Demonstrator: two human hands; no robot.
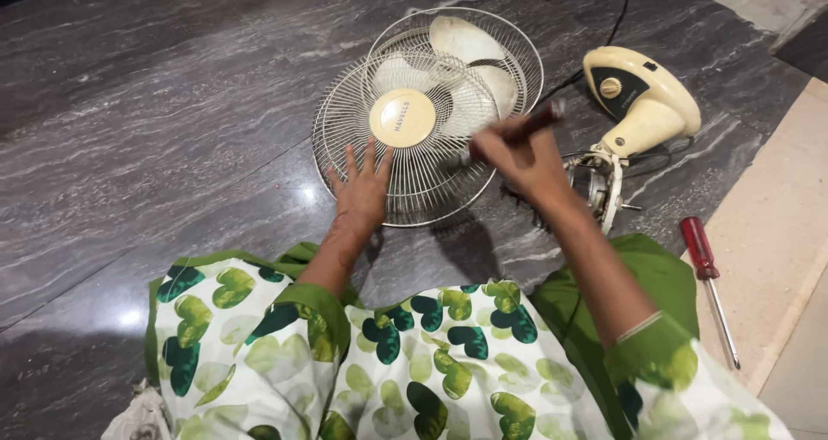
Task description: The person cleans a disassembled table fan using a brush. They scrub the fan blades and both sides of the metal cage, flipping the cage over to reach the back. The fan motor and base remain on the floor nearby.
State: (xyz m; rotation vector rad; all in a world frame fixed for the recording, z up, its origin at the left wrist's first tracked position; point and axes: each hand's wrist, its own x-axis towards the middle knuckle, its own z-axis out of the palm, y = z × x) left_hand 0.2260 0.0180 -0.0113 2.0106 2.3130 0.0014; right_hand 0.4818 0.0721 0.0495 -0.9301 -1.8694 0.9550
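A white garment printed with green hearts (414, 362) fills the near edge, both forearms reaching out of its green-edged sleeves. The left hand (362, 190) lies flat, fingers spread, on the near rim of a round wire fan guard (405, 160) lying on the dark marble floor (155, 103). The right hand (522, 160), just beside the left, is closed around a dark-handled tool (539, 121), its blurred tip at the grille. Right of that hand stands the cream fan motor housing (642, 99) with its bare motor (599, 185); farther right, on a beige slab, lies a red-handled screwdriver (707, 276). Beyond the hands, a second guard holds pale blades (470, 47). The front guard has thin radial wires and a cream centre disc (403, 117).
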